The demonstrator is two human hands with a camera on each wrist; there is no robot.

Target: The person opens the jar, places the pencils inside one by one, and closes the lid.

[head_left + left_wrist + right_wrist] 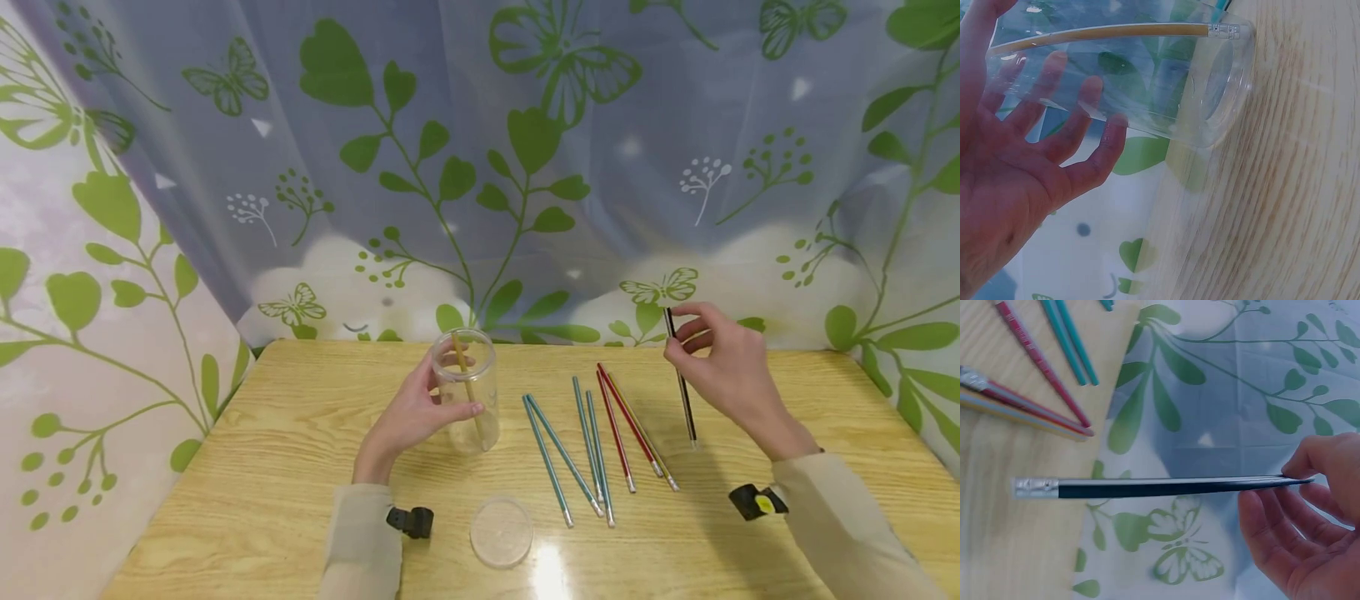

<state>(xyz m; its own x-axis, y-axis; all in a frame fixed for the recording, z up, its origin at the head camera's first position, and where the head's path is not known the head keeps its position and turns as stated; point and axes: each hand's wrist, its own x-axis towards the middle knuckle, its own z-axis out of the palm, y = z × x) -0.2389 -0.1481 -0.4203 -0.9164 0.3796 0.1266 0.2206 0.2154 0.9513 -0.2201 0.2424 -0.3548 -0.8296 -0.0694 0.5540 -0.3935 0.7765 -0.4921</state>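
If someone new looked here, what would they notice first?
Probably the big green leaves and butterflies on the curtain behind the table. Next might come the black pencil in the person's right grip, and the clear jar in the left grip, with one yellow pencil inside. Between those, teal pencils and red pencils lie on the table.

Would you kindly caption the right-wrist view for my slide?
Right hand pinches a black pencil by one end; other pencils lie on the table.
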